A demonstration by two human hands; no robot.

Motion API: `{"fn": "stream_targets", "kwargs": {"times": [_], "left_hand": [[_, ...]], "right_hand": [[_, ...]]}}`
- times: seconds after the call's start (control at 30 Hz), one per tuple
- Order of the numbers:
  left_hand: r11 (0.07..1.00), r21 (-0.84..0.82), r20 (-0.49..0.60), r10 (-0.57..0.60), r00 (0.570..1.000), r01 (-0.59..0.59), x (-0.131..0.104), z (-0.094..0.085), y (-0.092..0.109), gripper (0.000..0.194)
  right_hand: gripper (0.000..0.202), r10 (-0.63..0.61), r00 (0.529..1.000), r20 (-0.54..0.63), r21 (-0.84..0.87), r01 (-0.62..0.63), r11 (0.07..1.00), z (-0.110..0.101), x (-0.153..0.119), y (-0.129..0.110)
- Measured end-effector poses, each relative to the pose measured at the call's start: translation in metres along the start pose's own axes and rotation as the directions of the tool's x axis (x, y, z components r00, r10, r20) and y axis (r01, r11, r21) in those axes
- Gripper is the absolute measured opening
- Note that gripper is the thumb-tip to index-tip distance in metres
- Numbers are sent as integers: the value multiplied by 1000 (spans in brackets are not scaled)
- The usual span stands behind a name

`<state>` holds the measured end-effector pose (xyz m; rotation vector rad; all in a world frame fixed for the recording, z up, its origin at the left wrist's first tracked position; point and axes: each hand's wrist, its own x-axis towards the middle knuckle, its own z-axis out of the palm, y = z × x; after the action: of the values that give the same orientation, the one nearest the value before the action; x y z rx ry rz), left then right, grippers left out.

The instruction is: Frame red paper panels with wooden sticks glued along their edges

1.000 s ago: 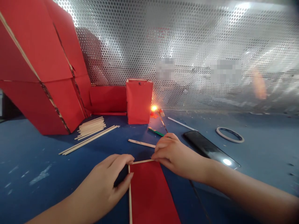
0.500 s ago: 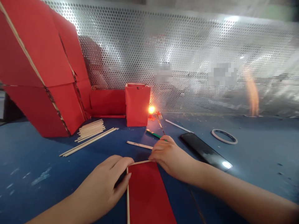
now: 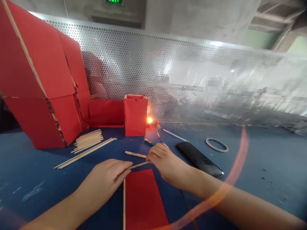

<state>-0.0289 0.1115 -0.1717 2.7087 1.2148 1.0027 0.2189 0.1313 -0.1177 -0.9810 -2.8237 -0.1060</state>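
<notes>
My left hand [image 3: 111, 174] and my right hand [image 3: 164, 161] pinch a thin wooden stick [image 3: 139, 164] by its two ends. The stick is just beyond the far edge of a red rectangular panel [image 3: 145, 199], with a gap between them. Along the panel's left edge lies another wooden stick [image 3: 124, 204]. A flat pale strip [image 3: 135, 154] and a green-handled tool [image 3: 149, 142] lie just past my right hand, which partly hides both.
Left are a pile of short sticks [image 3: 88, 140], longer sticks [image 3: 83, 154] and a tall red structure [image 3: 55, 64]. A red box [image 3: 135, 117] stands beside a glowing light [image 3: 150, 120]. Right are a black phone [image 3: 199, 159] and tape roll [image 3: 206, 143]. A perforated metal screen [image 3: 115, 67] stands behind.
The stick between my hands has moved off the panel's far edge, leaving a gap. My view has tilted upward, showing more of the wall and an exit sign.
</notes>
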Motion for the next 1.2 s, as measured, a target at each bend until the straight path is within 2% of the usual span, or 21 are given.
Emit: {"fn": "stream_targets", "kwargs": {"times": [0.17,0.27,0.37,0.5,0.6,0.7,0.83,0.93,1.0,1.03,1.1,1.2], "left_hand": [[997,-74,61,-22,998,26,27,-5,2,22],[982,-145,11,-120,993,120,34,-2,-2,26],[931,-248,-70,-295,953,270,34,2,-11,29],[817,-430,-89,-462,883,384,30,5,-18,27],[750,-537,-80,-501,862,386,30,5,-17,26],[700,-611,-83,-522,849,370,32,4,-16,24],[649,-672,-80,-544,835,358,35,2,-16,29],[633,-684,-75,-555,828,362,36,1,-15,29],[627,-686,-72,-563,823,369,36,1,-16,27],[625,-687,-72,-565,822,369,36,1,-16,26],[627,-688,-74,-562,824,365,36,2,-17,28],[628,-692,-69,-549,833,357,36,3,-19,32]], "right_hand": [[37,15,1000,22,120,-18,993,-16,3,7],[31,112,994,7,246,-110,963,-27,0,22],[17,191,979,76,384,-206,900,-33,-7,39],[13,242,945,220,514,-323,795,-22,-14,51],[15,256,926,277,555,-371,744,-8,-14,52],[10,251,924,288,579,-376,723,-4,-14,51],[8,233,940,249,655,-341,674,-16,-10,52],[8,306,941,143,762,-302,572,-26,9,59],[13,446,895,3,828,-252,501,-27,31,69],[14,530,846,-66,853,-227,469,-25,43,75],[17,696,699,-165,893,-193,406,-16,66,87],[27,845,495,-204,938,-149,313,3,88,102]]}}
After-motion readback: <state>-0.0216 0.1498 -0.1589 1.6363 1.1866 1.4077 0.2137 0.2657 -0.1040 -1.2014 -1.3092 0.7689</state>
